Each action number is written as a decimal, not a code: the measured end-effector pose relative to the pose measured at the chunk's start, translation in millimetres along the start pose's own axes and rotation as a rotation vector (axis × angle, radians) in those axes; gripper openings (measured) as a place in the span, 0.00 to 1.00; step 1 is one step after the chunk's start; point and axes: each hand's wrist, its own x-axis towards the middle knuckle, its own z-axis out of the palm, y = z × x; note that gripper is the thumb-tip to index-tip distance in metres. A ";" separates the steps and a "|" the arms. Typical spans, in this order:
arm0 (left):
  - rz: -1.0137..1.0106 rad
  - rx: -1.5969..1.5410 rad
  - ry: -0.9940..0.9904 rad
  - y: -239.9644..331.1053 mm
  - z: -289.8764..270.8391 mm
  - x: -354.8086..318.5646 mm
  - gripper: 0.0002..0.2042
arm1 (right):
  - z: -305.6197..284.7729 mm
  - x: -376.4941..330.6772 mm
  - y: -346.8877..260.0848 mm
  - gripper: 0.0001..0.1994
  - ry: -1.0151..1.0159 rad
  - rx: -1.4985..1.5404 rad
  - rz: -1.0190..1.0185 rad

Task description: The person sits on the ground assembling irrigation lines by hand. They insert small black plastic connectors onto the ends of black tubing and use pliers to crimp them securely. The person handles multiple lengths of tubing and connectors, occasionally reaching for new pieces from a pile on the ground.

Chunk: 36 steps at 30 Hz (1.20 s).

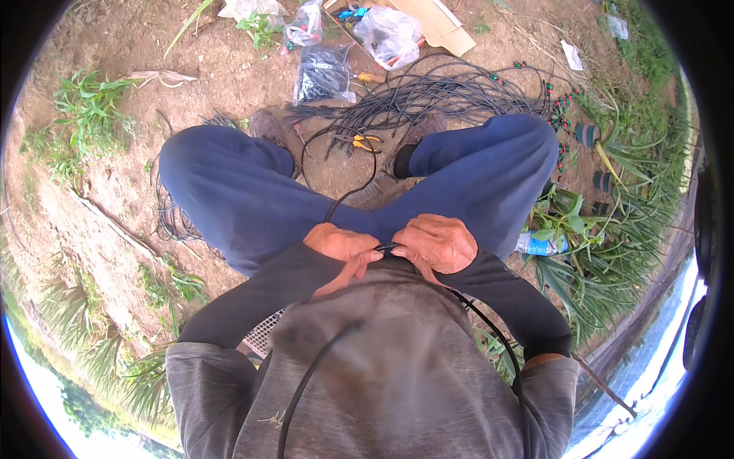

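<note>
— Where's the thin black plastic tube (386,247)?
— Between both hands at the lap, lying left-right. Left hand (342,249) and right hand (437,243) each pinch an end, equally near, fingertips almost meeting.

Knees (229,191) flanking; open dirt (336,172) between, seemingly.

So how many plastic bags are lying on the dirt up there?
4. A black-filled bag lies nearest the feet, a clear one sits by the cardboard, a small one is left of that, and a whitish one is at the top edge. More may be hidden.
</note>
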 end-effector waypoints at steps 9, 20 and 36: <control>0.429 0.747 0.357 -3.5 10.9 -2.7 0.06 | 2.9 -1.7 -13.2 0.08 -0.085 0.314 0.421; 0.338 0.787 0.357 6.5 -8.8 8.9 0.13 | 5.0 4.0 -10.8 0.16 -0.124 0.900 0.826; 0.211 0.194 0.268 -1.1 -4.6 -0.5 0.03 | 14.4 -5.6 -25.0 0.12 -0.006 0.542 0.605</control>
